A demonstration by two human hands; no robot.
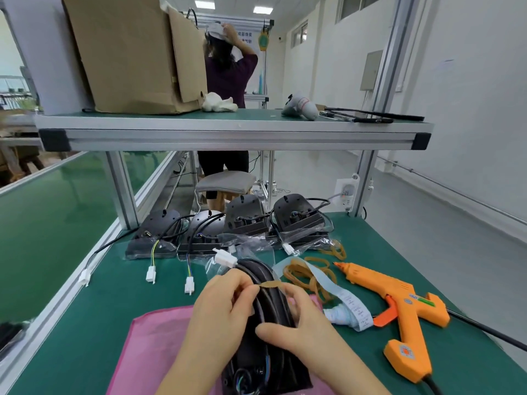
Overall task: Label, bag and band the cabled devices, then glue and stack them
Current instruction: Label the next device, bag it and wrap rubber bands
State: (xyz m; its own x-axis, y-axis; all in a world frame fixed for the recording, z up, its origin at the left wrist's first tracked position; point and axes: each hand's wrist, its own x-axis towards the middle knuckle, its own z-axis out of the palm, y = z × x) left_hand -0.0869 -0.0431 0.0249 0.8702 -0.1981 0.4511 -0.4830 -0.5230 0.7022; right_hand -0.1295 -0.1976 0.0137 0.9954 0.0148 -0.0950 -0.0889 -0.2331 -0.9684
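The step in hand looks like banding. The left hand [222,309] pinches one end of a tan rubber band [269,284] between curled fingertips. The right hand [299,317] pinches the other end, its thumb lying along the black cabled device [268,337]. The band is stretched across the top of the device, which stands on edge between the two hands, over a pink cloth [159,337] that spreads out below and to the left of the grip.

To do this well, I would keep the band flat, not twisted. I would open the loop wide enough to clear the coiled cable, and gather the loose plastic under it before letting go, so that nothing snags the white connector [226,258] just beyond the fingertips. Easing both ends down together should stop the band snapping back.

Just right of the grip lie loose rubber bands [310,275]. A strip of labels [350,303] lies among them, and further right is an orange glue gun [399,303].

As for containers, a cardboard box [134,52] stands high above and to the left of the grip on the upper shelf [228,135]; I cannot tell what it holds. Beyond the hands is a row of devices [245,218], with clear bags [299,242] crumpled around their near ends. Clear plastic also shows around the far end of the held device, so it is probably bagged already.
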